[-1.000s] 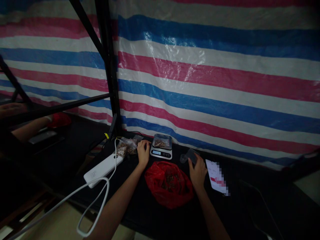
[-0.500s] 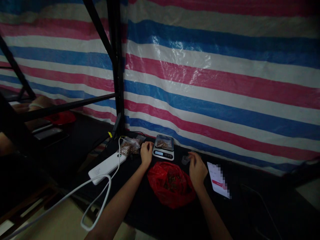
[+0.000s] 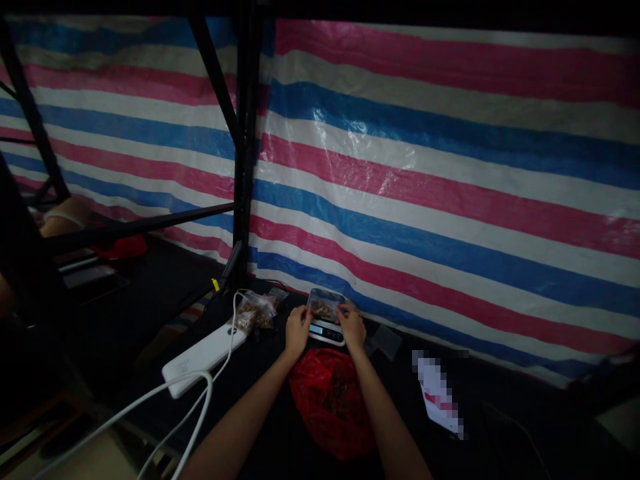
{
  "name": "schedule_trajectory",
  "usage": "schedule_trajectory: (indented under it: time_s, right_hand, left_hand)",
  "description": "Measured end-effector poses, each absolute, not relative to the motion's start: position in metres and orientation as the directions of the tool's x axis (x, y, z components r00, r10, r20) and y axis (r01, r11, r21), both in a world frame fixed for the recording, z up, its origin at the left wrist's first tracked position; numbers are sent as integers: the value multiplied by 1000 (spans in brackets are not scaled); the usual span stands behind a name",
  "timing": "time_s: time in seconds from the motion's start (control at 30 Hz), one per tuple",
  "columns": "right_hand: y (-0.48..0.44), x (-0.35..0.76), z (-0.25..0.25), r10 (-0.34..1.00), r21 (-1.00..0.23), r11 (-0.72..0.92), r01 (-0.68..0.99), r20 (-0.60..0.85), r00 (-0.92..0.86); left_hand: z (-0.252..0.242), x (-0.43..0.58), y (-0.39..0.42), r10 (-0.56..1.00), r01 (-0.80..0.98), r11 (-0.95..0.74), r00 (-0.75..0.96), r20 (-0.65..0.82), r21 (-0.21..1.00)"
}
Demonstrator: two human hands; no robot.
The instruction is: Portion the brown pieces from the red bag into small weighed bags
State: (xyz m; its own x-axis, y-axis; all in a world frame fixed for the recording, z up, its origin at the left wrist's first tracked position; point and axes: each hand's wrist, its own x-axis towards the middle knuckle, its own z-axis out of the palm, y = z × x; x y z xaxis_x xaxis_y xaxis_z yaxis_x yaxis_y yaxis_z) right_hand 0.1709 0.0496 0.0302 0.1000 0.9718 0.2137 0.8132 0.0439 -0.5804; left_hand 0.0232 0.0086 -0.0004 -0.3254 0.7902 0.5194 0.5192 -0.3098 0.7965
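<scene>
A small digital scale (image 3: pixel 336 336) with a lit display stands near the striped sheet. On its pan is a small clear plastic bag (image 3: pixel 324 311) with brown pieces inside. My left hand (image 3: pixel 298 329) pinches the bag's left edge, fingers closed. At the opposite edge, my right hand (image 3: pixel 353 327) has its fingertips closed on the same bag. Below the scale, between my forearms, sits a red plastic bag (image 3: pixel 320 393) that holds more small brown pieces. Flat clear plastic bags (image 3: pixel 387 341) lie just right of my right hand.
Filled clear bags (image 3: pixel 255 312) lie left of the scale, beside a white power bank (image 3: pixel 203 360) with a white cable (image 3: pixel 200 427). A phone (image 3: pixel 437 397) lies at the right. Black frame bars (image 3: pixel 244 147) rise behind; another person's arm (image 3: pixel 65 217) shows far left.
My right hand has moved left from the clear plastic at the right to the bag on the scale. My left hand has closed in on the bag's other side. The view has tilted up slightly.
</scene>
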Motion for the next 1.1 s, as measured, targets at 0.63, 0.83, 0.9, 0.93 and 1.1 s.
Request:
schedule_trajectory:
  time_s: [0.63,0.83,0.9,0.93,1.1]
  right_hand:
    - [2,182,24,876,-750,458,478,471,-100]
    - [2,185,18,911,-873,386,297,411,23]
    - [2,183,19,928,-907,353,231,371,37]
    - [2,182,19,934,-917,343,204,357,34]
    - [-1,180,20,944,-935,329,131,330,-14]
  left_hand:
    - [7,24,14,928,-109,-361,57,368,926]
    - [7,26,10,939,-91,-344,-54,341,934]
    - [7,27,7,931,-43,-358,-89,353,933]
    - [7,27,5,927,-16,-364,-102,361,931]
    - [7,26,3,913,119,-389,-86,400,914]
